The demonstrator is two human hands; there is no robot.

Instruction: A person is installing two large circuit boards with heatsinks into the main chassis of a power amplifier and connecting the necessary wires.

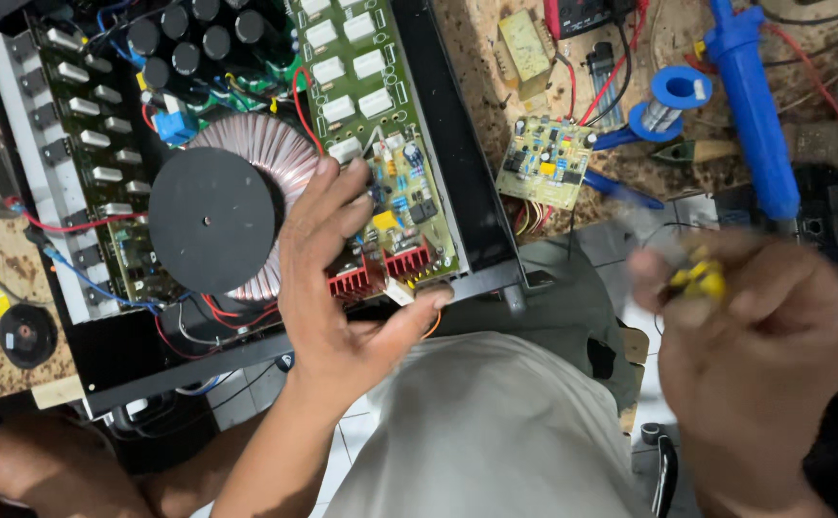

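two hands: left (342, 278) spread, gripping the amplifier chassis (476, 192) edge; right (755, 355) pinching a yellow-handled tool (702, 280).

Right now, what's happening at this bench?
A person sits at an open amplifier chassis. The left hand rests on the green circuit board, by the red heatsinks and next to the round transformer. The right hand, blurred, grips a small yellow tool off to the side. A smaller loose board and a blue desoldering pump lie on the bench.
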